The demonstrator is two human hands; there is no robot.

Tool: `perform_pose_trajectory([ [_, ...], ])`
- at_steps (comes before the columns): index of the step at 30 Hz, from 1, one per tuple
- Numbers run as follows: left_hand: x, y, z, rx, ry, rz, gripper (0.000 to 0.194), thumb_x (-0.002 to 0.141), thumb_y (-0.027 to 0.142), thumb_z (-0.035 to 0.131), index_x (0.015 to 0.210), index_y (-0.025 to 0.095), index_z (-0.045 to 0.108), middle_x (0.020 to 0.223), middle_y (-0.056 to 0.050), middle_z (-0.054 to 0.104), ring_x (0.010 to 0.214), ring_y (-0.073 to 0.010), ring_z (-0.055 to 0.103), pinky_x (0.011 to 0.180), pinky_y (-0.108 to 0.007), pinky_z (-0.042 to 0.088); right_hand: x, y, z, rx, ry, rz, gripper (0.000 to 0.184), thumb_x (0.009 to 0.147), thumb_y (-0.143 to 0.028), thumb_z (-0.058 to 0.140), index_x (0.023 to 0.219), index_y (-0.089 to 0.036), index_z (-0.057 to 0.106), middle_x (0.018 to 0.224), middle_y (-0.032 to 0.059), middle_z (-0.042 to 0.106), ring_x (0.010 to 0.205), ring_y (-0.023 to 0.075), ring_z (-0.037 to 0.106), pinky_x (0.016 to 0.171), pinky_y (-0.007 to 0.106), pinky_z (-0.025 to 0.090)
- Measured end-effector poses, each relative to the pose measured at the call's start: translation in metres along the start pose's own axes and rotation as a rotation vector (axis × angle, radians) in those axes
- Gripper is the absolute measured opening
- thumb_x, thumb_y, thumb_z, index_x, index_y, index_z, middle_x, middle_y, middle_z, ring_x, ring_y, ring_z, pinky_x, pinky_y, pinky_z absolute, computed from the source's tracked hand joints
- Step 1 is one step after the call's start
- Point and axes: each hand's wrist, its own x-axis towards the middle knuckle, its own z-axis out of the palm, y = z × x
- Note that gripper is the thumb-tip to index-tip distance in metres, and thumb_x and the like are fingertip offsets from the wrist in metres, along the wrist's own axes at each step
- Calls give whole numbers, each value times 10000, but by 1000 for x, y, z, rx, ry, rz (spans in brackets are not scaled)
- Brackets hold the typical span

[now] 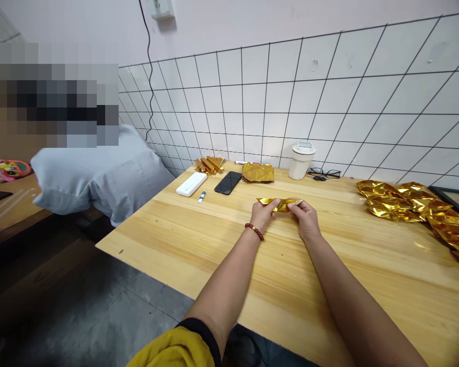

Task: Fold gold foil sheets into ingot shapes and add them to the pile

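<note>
Between my two hands is a narrow folded strip of shiny gold foil paper (282,205), held level just over the wooden table. My left hand (264,214), with a red bead bracelet (254,231) at its wrist, pinches the strip's left part with the thumb on top. The right end is gripped by my right hand (305,218), its thumb also lying on the foil. The fingers beneath the strip are mostly hidden. Behind it lie a flat stack of gold foil sheets (257,173) and a black phone (228,182).
Folded gold pieces (209,165), a white power bank (192,184) and a small blue-and-white tube (202,197) lie at the left. A white lidded cup (302,162) and glasses (324,173) stand near the wall. Puffed gold foil shapes (409,204) cover the right side. A person sits beyond the table's left edge.
</note>
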Motion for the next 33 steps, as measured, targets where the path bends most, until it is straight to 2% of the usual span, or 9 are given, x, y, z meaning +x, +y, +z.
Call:
perform_pose_trajectory([
  [4,-1,0,0,25,-42,12,389,494,414,906,683,125,726,650,-15,660,559,-83,498,512,-227,361,2,2,0,-8,61,-31,372,627,-534,804,749,-195,708,633,-19,621,563,103,480,590,263,404],
  [8,-2,-2,-1,10,-34,23,395,500,413,911,723,130,750,710,-41,711,646,-130,596,634,-267,465,4,3,1,-23,91,-14,397,548,-542,839,644,-204,654,564,-29,590,537,111,481,573,271,411],
  [13,-3,-5,1,-56,-89,73,422,499,374,922,810,130,774,884,-95,765,807,-202,687,858,-366,524,4,4,1,-1,35,7,400,506,-518,864,708,-210,707,662,-1,680,593,128,542,638,294,454],
  [17,-2,-6,1,-117,20,82,436,434,329,942,774,127,759,842,-81,761,783,-196,687,862,-380,529,1,3,3,0,-77,32,394,481,-487,881,723,-221,720,735,18,721,675,166,602,705,332,493],
  [20,0,-7,0,-145,46,66,435,427,310,945,772,123,757,824,-72,756,760,-180,681,844,-362,528,-1,2,4,-8,-142,21,422,502,-445,889,837,-230,748,838,24,741,756,180,633,743,332,499],
  [22,0,-6,0,-141,36,61,422,433,302,943,765,119,758,819,-74,755,744,-175,677,830,-356,529,-1,3,3,-28,-123,13,432,572,-498,855,890,-223,751,794,19,721,710,162,609,704,311,487],
  [25,-1,-6,2,-109,26,51,416,419,289,943,749,112,760,811,-83,756,743,-184,679,824,-359,531,3,7,1,-43,-15,-2,442,641,-622,779,762,-201,726,622,-3,634,583,128,523,610,282,445],
  [28,-2,-6,2,-83,27,43,433,400,288,948,747,108,761,814,-90,756,748,-192,681,826,-363,532,7,11,1,-59,34,-3,489,578,-669,795,644,-199,674,554,-14,593,538,119,484,570,275,415],
  [33,1,-6,0,-116,6,34,448,436,359,944,760,111,758,803,-87,750,731,-182,672,815,-361,529,9,13,1,-62,21,27,513,519,-667,822,694,-199,700,573,-14,618,545,120,493,589,281,415],
])
